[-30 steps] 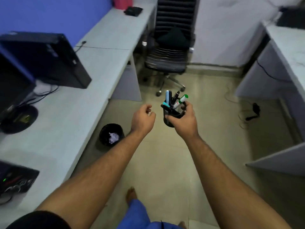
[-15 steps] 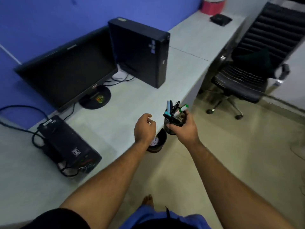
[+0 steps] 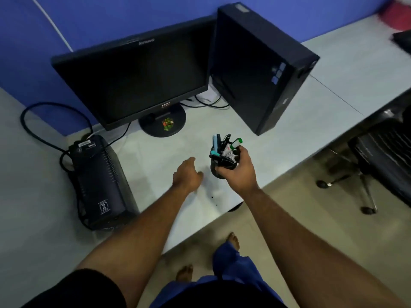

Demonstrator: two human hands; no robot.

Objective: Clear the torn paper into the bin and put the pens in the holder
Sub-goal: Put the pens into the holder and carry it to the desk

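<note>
I see a long pale grey desk [image 3: 155, 161] running along a blue wall [image 3: 93, 16], and it takes up most of my view. On it stands a wide black flat monitor [image 3: 133, 78] with a dark screen on a round black base [image 3: 162, 122]. Just to its right is an upright black computer tower [image 3: 258, 67]. A smaller black box-shaped power unit [image 3: 97, 181] lies on the left part of the desk, with black cables [image 3: 44, 123] looping away from it. Off the desk's right edge I make out part of a black office chair [image 3: 382, 158] on the beige floor [image 3: 289, 218]. Both bare forearms reach forward from the bottom of my view. My right hand [image 3: 239, 172] is wrapped around a black mesh cylindrical pen holder [image 3: 223, 164], held upright over the desk near its front edge; I cannot tell whether it touches the surface. A bunch of pens [image 3: 224, 144] stands inside it, among them a light blue one and a white marker with a green cap [image 3: 236, 142]. My left hand [image 3: 186, 176] is just beside the holder, palm down, fingers loosely curled, holding nothing. Low in my view are blue trouser legs [image 3: 231, 261] and bare feet [image 3: 184, 272].
</note>
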